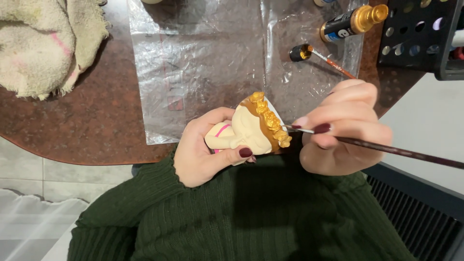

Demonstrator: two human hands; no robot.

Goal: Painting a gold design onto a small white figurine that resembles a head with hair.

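Brown speckled table [96,116] against pale tiled floor, black rack [420,34] at far right. Clear plastic sheet [208,63] spread over table, stained towel [46,43] at far left. Left hand [203,152] wrapped round cream figurine [246,131], held over lap just off table edge. Right hand [340,130] pinches thin brush [386,147], tip at gold flower crown. Gold paint bottle [355,21] lies on sheet, open cap [300,52] beside it with second brush [333,63] resting in it. Risk: small slip smears gold onto brown hair; loose grip drops figurine.
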